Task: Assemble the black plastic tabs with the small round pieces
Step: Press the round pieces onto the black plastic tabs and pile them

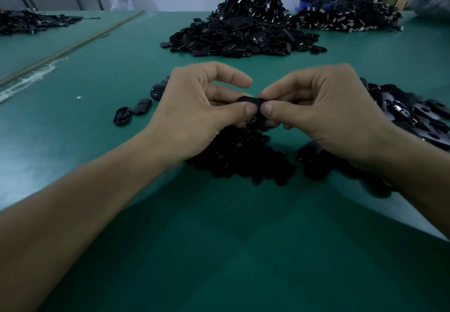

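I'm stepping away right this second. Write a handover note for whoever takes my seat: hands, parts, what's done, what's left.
Left hand: pinches the left end of one black tab.
Right hand: pinches its right end, so the tab is held above the green table.
Small round pieces: heaped directly under the hands.
Other tabs: near heap on the right, a few loose tabs on the left, big heap farther back.
Done: unclear, because fingers hide whether the held tab has its round piece.
Left: finish this tab, and the heaps probably still need doing.
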